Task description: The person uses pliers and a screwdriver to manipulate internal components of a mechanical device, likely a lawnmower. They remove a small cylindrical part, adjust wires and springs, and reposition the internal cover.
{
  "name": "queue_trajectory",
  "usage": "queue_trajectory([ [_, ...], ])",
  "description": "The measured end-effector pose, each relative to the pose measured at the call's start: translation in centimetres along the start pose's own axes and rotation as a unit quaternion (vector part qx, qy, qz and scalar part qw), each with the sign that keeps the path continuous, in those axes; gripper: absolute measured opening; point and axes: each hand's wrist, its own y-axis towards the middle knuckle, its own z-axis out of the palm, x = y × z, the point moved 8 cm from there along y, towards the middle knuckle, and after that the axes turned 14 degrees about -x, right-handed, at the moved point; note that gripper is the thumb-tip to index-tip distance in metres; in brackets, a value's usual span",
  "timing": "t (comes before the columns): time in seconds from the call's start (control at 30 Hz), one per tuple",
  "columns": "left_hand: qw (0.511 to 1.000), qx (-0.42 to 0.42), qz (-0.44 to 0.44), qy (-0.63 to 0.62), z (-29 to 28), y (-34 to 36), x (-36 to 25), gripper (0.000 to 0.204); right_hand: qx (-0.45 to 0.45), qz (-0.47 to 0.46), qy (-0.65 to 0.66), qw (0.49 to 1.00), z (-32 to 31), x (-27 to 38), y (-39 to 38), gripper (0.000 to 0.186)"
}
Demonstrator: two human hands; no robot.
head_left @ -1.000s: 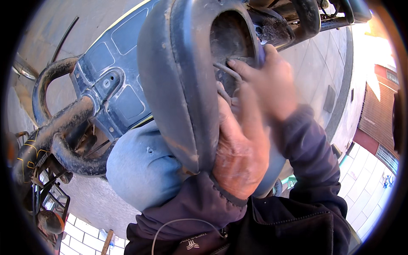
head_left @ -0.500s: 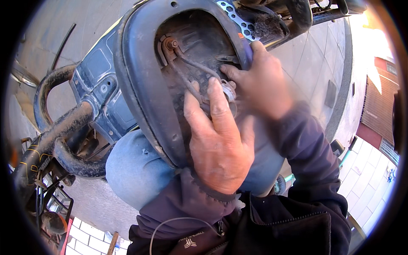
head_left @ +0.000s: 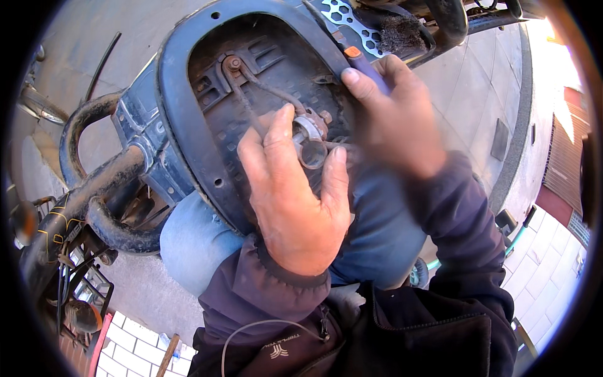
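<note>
A black seat (head_left: 179,94) lies underside up across my lap, with rusty rails (head_left: 279,93) and a silver clamp (head_left: 312,149) in its hollow. My left hand (head_left: 292,195) grips around the clamp and rail, thumb on one side and fingers on the other. My right hand (head_left: 402,125), partly blurred, is closed on a purple-and-orange tool handle (head_left: 368,68) at the seat's right edge. The tool's tip is hard to make out. Under the seat my jeans (head_left: 195,251) show at both knees.
A grey-blue deck (head_left: 141,116) and black tubular frame (head_left: 100,182) of a small vehicle stand left. A silver perforated plate (head_left: 352,19) lies beyond the seat. Cables (head_left: 69,276) hang at lower left. Pavement (head_left: 477,94) and white tiles (head_left: 540,264) show at the right.
The seat has turned to show more of its underside and moved left. My left hand has shifted up-left around the clamp. The purple handle has come into fuller view in my right hand.
</note>
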Motion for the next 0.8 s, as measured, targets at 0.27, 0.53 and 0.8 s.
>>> queue_trajectory([
  [0.27,1.000,-0.012,-0.021,-0.021,0.1,0.0,0.4,0.047,-0.020,0.017,0.070,0.997,-0.2,-1.0,0.4,0.047],
  [0.53,1.000,-0.009,-0.005,-0.025,0.0,0.2,0.5,0.051,-0.006,0.000,0.026,1.000,-0.7,-0.4,0.0,0.044],
  [0.8,0.999,-0.028,-0.044,-0.012,-0.5,0.7,0.8,0.042,-0.027,0.012,0.030,0.999,-1.3,-0.1,-0.9,0.045],
])
